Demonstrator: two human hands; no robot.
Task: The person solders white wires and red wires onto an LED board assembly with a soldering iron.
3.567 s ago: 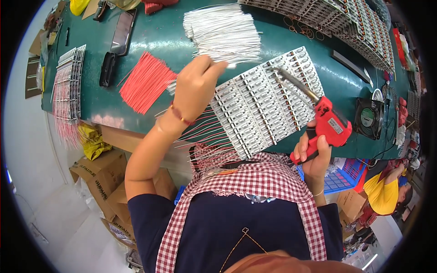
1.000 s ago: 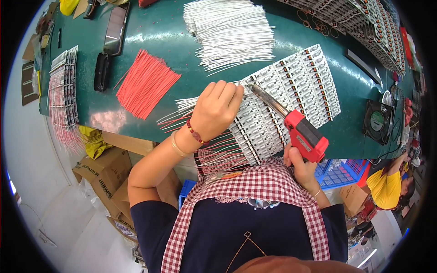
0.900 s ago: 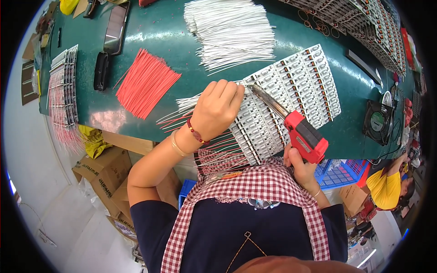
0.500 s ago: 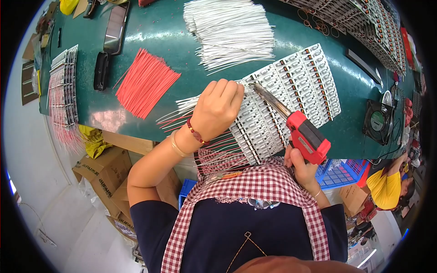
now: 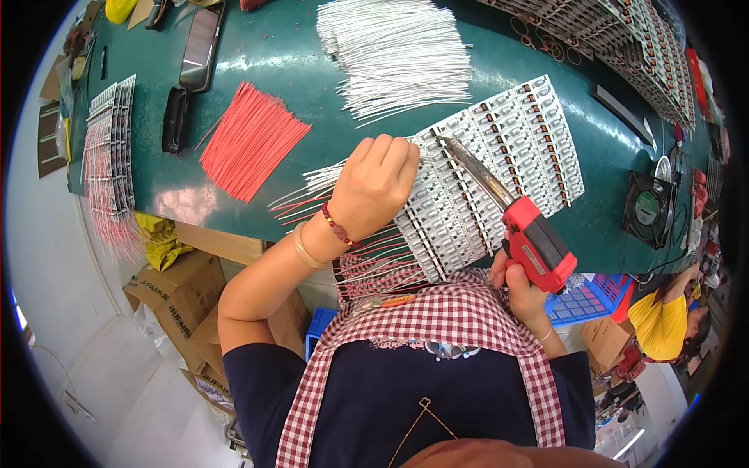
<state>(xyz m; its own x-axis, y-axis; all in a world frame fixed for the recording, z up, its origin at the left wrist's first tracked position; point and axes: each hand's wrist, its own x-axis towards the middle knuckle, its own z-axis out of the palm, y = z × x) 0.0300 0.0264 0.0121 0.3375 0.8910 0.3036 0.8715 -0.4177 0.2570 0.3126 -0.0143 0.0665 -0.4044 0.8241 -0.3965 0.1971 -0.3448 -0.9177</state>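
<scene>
The fingertips of the left hand are hidden behind its knuckles, so whether they pinch a wire cannot be told; the hand is curled over the left edge of a white circuit-board panel. That panel lies askew on the green table, its near edge at the person's apron. Red and white wires trail out beside the wrist, too many and too tangled to count. The white wire pile and the panel stack are cut off above. There is one red wire bundle, one fan and one soldering gun. The right hand has its fingers closed around the gun's grip, partly hidden; the tip is at the panel's upper left, contact unclear.
</scene>
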